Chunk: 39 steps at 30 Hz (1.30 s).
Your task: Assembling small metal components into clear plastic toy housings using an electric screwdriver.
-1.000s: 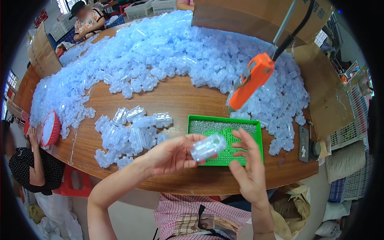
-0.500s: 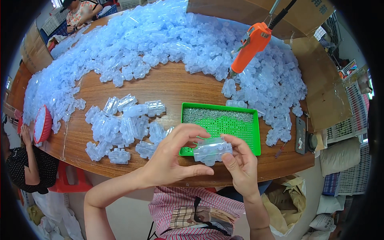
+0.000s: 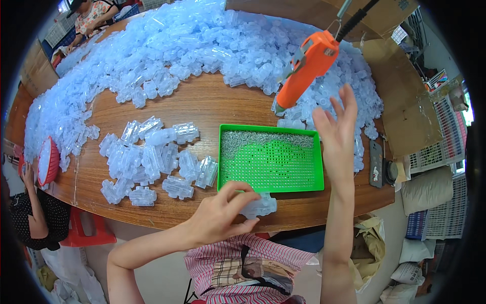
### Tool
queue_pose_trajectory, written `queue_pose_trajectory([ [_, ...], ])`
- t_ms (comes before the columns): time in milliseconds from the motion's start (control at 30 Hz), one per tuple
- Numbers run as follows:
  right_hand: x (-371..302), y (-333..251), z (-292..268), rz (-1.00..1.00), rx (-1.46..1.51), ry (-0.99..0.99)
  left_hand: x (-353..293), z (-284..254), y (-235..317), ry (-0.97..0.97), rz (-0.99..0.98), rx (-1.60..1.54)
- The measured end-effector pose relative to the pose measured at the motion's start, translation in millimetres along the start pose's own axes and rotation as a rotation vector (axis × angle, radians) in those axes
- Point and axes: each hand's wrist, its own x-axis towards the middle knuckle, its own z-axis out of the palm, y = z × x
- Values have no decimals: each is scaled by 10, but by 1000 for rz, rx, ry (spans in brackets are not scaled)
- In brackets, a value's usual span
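Observation:
My left hand (image 3: pixel 223 213) presses a clear plastic housing (image 3: pixel 260 206) onto the wooden table (image 3: pixel 212 104) near its front edge, just below the green perforated tray (image 3: pixel 271 159). The tray holds several small metal screws along its far side. My right hand (image 3: pixel 336 129) is raised with fingers spread, empty, just below the orange hanging electric screwdriver (image 3: pixel 306 66), not touching it.
A cluster of clear housings (image 3: pixel 152 157) lies left of the tray. A huge heap of the same parts (image 3: pixel 192 45) covers the far table. Cardboard (image 3: pixel 400 96) and a phone (image 3: pixel 375 163) lie at right. Other people sit at the left edge (image 3: pixel 28 218) and far end (image 3: pixel 91 12).
My right hand let go of the housing and rose toward the orange screwdriver. My left hand lowered the housing onto the table.

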Motion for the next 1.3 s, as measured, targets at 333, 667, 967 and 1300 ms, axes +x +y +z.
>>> queue_pose_trajectory([
  [333,85,22,112,7,515,-316,151,351,-148,121,119,117],
  [667,-367,213,148,138,496,-98,177,451,-237,208,173,6],
  [967,-581,402,219,118,564,-71,154,520,-246,256,181,63],
  [1300,-574,435,251,110,556,-59,186,544,-297,248,249,-10],
])
